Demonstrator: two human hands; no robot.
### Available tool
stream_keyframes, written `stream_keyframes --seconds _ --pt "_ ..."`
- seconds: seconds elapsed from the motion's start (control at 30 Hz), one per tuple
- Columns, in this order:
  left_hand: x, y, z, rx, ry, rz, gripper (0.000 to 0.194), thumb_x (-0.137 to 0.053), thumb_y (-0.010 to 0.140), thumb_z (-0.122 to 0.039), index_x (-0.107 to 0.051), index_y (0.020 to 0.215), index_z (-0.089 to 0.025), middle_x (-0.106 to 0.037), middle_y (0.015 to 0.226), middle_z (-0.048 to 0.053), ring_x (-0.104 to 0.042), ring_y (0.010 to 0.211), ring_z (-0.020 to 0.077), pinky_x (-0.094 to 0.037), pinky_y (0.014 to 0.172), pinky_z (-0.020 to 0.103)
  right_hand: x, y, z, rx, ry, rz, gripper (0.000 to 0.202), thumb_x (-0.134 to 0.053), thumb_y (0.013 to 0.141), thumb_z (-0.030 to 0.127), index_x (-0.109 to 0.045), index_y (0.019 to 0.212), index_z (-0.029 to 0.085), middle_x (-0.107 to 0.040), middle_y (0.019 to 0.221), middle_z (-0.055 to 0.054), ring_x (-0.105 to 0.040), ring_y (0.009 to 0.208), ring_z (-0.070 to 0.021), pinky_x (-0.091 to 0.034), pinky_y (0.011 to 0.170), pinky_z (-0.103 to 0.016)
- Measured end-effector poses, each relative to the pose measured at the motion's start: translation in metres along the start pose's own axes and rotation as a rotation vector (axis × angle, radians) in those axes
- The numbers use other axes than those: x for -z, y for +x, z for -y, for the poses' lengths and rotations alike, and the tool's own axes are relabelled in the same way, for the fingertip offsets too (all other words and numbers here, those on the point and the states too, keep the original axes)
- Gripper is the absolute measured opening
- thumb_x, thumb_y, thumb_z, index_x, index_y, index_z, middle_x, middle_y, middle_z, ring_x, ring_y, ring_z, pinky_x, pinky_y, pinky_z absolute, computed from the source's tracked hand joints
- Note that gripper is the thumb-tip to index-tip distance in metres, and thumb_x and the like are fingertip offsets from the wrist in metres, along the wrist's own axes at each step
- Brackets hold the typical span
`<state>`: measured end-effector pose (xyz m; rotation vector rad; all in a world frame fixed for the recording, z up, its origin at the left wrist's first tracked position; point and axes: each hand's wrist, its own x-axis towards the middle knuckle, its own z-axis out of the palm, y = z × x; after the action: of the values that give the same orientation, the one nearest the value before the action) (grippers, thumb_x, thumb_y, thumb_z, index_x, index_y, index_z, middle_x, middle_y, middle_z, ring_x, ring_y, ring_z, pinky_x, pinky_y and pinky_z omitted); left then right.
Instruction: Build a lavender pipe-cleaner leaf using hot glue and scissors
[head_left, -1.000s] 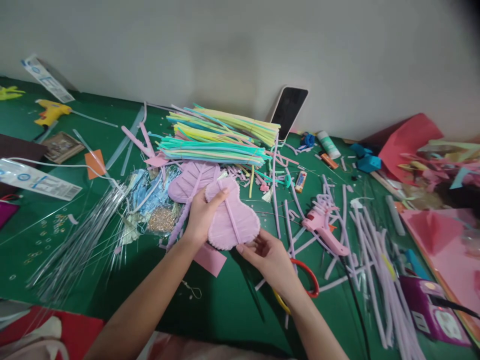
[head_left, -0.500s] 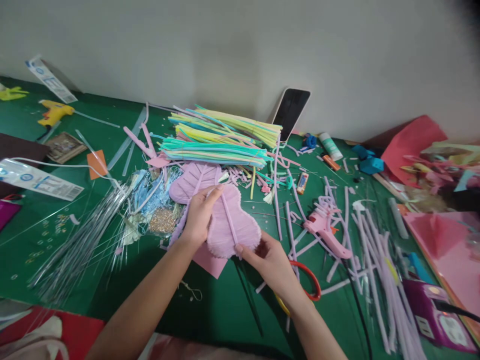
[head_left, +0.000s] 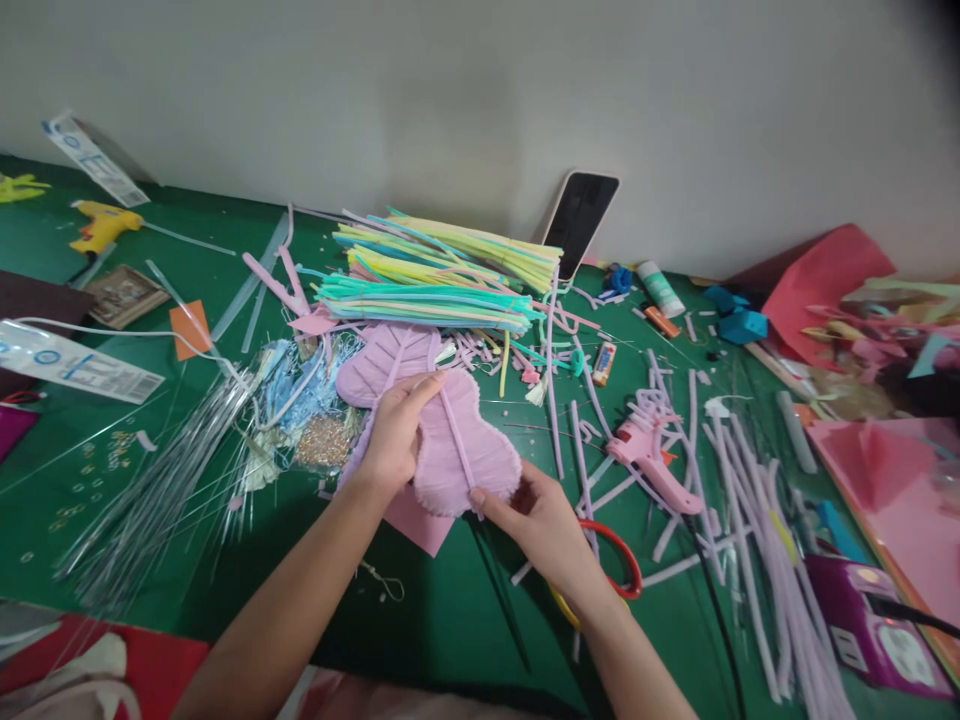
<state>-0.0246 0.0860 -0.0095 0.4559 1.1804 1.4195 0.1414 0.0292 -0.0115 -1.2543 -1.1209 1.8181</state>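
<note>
Between my hands is a lilac leaf-shaped piece [head_left: 469,440] with a frilled edge and a raised stem down its middle, seemingly made of pipe cleaners. My left hand [head_left: 396,430] grips its upper left side, thumb near the top of the stem. At the lower right edge my right hand [head_left: 529,520] pinches the piece, thumb on the stem's lower end. Behind my left hand lies another lilac leaf-shaped piece [head_left: 386,360] with slanting veins. A pink paper square [head_left: 420,525] shows underneath on the table.
Bundles of coloured pipe cleaners [head_left: 431,300] lie behind the leaves. A pink glue gun [head_left: 652,460], red-handled scissors [head_left: 619,560] and lilac pipe cleaners [head_left: 780,560] are to the right. Silver wires [head_left: 165,470] and a yellow glue gun [head_left: 105,225] are left. A phone [head_left: 583,220] leans on the wall.
The view has shifted very slightly. Both hands keep the same hold on the lilac leaf-shaped piece, which has barely moved.
</note>
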Motion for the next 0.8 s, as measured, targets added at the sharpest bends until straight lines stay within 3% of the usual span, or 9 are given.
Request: stream_keyframes --seconds 0.17,0.3,0.4,0.53,0.63,0.8 --pt "0.001 0.001 0.001 0.018 -0.018 -0.013 0.02 -0.081 0.065 -0.033 -0.073 0.074 -0.017 -0.075 0.078 0.003 -0.071 0.081 0.0208 -0.052 0.078 0.03 0.001 0.0 -0.001 -0.013 -0.024 -0.022 0.041 -0.078 0.074 0.039 -0.067 0.109 0.02 -0.075 0.105 -0.005 -0.07 0.095 -0.0232 -0.055 0.087 -0.035" --pt "0.001 -0.002 -0.001 0.151 -0.02 0.097 0.031 -0.081 0.068 -0.042 -0.072 0.082 -0.015 -0.076 0.081 0.007 -0.072 0.08 0.0246 -0.054 0.077 0.035 0.002 0.001 -0.004 -0.012 0.02 -0.052 0.044 -0.079 0.073 0.039 -0.066 0.11 0.02 -0.075 0.106 -0.006 -0.07 0.094 -0.0227 -0.056 0.086 -0.036" --pt "0.001 -0.003 -0.002 0.194 0.007 0.149 0.034 -0.082 0.068 -0.04 -0.071 0.087 -0.014 -0.076 0.085 0.009 -0.072 0.082 0.0256 -0.055 0.076 0.035 0.002 0.002 -0.004 -0.012 0.063 -0.083 0.044 -0.081 0.071 0.038 -0.066 0.108 0.02 -0.075 0.105 -0.006 -0.071 0.093 -0.0219 -0.056 0.087 -0.036" --pt "0.005 0.001 -0.004 0.015 0.046 0.048 0.032 -0.078 0.073 -0.038 -0.07 0.097 -0.018 -0.076 0.099 0.007 -0.071 0.087 0.0206 -0.054 0.072 0.027 0.001 0.002 -0.002 -0.009 0.118 -0.121 0.044 -0.083 0.068 0.038 -0.067 0.105 0.02 -0.076 0.102 -0.006 -0.071 0.095 -0.0218 -0.056 0.089 -0.037" --pt "0.012 0.007 -0.01 -0.13 -0.017 -0.101 0.023 -0.076 0.074 -0.035 -0.066 0.088 -0.019 -0.075 0.105 0.007 -0.072 0.087 0.018 -0.054 0.071 0.025 0.002 0.002 -0.001 -0.008 0.137 -0.142 0.042 -0.083 0.068 0.039 -0.067 0.101 0.021 -0.076 0.102 -0.006 -0.071 0.094 -0.0213 -0.056 0.091 -0.037" --pt "0.02 0.012 -0.015 -0.182 -0.076 -0.162 0.025 -0.081 0.068 -0.03 -0.06 0.075 -0.018 -0.075 0.099 0.006 -0.073 0.089 0.0176 -0.055 0.081 0.029 0.006 -0.002 0.002 -0.026 0.159 -0.137 0.042 -0.083 0.068 0.038 -0.067 0.103 0.021 -0.075 0.105 -0.006 -0.071 0.095 -0.0209 -0.055 0.092 -0.036"
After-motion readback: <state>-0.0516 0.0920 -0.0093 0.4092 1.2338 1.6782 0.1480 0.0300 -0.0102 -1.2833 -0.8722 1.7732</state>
